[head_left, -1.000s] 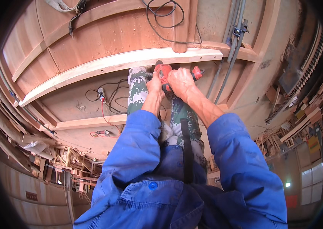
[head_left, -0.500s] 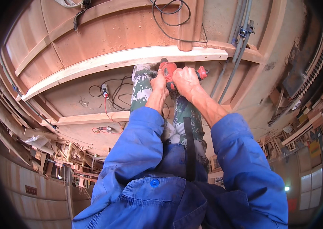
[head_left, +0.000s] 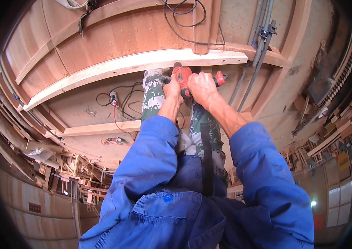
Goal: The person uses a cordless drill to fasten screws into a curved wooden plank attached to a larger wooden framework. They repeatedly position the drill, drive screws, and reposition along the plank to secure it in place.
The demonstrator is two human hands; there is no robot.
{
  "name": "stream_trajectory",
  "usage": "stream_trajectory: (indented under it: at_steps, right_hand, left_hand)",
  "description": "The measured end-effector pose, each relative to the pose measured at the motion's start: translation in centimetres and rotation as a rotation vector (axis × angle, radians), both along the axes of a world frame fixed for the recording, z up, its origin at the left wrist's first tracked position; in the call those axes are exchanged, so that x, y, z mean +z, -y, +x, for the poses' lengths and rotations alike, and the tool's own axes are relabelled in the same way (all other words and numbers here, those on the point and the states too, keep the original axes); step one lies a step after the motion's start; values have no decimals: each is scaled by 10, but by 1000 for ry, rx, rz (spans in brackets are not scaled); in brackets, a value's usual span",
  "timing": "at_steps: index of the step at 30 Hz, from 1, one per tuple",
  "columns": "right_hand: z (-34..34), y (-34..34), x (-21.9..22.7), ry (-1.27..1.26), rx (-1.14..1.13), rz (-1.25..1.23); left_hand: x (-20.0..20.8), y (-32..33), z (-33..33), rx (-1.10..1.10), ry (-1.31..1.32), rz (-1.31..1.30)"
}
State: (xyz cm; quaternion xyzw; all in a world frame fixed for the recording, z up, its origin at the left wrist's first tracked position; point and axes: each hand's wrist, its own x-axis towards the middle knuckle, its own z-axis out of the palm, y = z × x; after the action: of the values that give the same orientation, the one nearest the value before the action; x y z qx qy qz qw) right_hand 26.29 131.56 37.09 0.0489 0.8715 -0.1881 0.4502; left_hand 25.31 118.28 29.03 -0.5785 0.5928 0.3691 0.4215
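Observation:
A red and black power drill [head_left: 183, 75] is between my hands, its dark chuck against or very near the near side of a long pale wooden strip [head_left: 138, 62]. My left hand [head_left: 172, 89] is wrapped round the left side of the drill's body. Closed over its handle is my right hand [head_left: 201, 86], and a red end of the tool sticks out to the right of it. The bit's tip is hidden. Several small dark holes show along the strip's near face. My legs, in camouflage trousers [head_left: 155, 93], are below the strip.
Beyond the strip lie a broad wooden panel [head_left: 113, 41] and a black cable [head_left: 203, 42]. Metal bar clamps [head_left: 263, 39] cross the frame at the right. A power strip [head_left: 113, 98] with cords and another hand tool [head_left: 115, 140] lie on the floor. Timber offcuts [head_left: 342, 128] are piled around.
Both hands keep their grip on the drill, which stays at nearly the same spot on the strip. The whole view has shifted very slightly.

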Motion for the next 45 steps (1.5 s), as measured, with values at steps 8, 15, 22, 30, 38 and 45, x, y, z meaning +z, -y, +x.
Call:
stream_trajectory:
  at_steps: [8,15,22,30,38,45]
  right_hand:
    - [-8,-2,1,69,-2,-20]
    - [1,1,-2,-1,-25,-12]
    - [-3,-1,-4,15,5,4]
    - [8,8,-7,-51,-32,30]
    - [28,3,56,-184,-109,-1]
    - [22,4,12,-172,-29,102]
  left_hand:
    - [0,-1,-6,33,38,70]
    - [-1,-1,-4,-16,45,49]
    - [-17,3,-1,-2,27,63]
    - [-27,5,0,-111,-35,5]
    - [41,19,9,-359,-13,38]
    - [-4,4,12,-145,-9,-4]
